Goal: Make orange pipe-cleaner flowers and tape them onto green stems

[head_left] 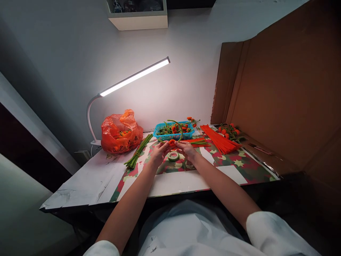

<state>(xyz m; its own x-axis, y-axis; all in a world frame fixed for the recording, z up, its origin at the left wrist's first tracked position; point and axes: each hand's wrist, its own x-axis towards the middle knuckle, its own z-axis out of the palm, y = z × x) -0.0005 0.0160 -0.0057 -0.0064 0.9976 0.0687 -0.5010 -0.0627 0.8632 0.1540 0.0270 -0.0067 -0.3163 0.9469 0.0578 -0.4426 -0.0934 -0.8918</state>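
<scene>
In front of the basket, my left hand (160, 152) and my right hand (188, 149) meet with fingertips pinched on either side of a small orange flower (172, 143). A green wrapped stem (181, 130) curves up in an arc behind the flower; whether it is joined to the flower is hard to see. Just below my fingers a roll of green tape (173, 156) lies on the table. Orange strips with green stems (197, 142) lie behind my right hand. To the left of my left hand is a tied bundle of green stems (138, 152).
A blue basket (159, 136) holds orange flowers and greenery. An orange plastic bag (121, 137) stands at the left by a lit lamp (135, 77). Orange strips (220, 139) and more flowers (229, 131) lie right, beside a tall cardboard panel (282, 85). The patterned table (255, 167) ends near my body.
</scene>
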